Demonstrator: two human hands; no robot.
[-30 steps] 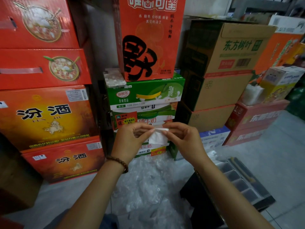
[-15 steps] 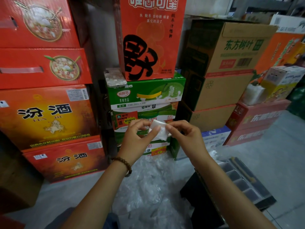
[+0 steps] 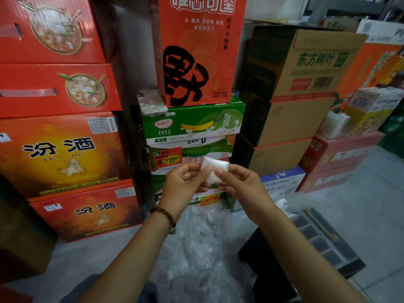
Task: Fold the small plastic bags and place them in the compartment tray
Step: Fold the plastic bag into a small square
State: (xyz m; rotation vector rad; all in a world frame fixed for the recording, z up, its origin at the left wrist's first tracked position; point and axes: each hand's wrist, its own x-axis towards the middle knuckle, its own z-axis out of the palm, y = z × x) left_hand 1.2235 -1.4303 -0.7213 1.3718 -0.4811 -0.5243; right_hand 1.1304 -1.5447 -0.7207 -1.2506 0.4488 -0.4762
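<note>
A small whitish plastic bag (image 3: 215,169) is held up in front of the stacked boxes, folded into a compact square. My left hand (image 3: 184,182) pinches its left edge between thumb and fingers. My right hand (image 3: 239,182) pinches its right side, the thumb lying over the bag's lower corner. Below the hands a heap of loose clear plastic bags (image 3: 196,248) lies on the floor. The dark compartment tray (image 3: 323,241) sits low at the right, partly behind my right forearm; its cells look dim and their contents cannot be made out.
Stacked cartons wall the back: red boxes (image 3: 56,88) on the left, green milk cartons (image 3: 192,125) in the middle, brown boxes (image 3: 306,84) on the right. A phone (image 3: 152,102) lies on the green carton. Grey floor (image 3: 360,193) spreads to the right of the tray.
Both hands have risen slightly with the bag, and the bag has turned and been pressed into a tighter folded square between the fingers.
</note>
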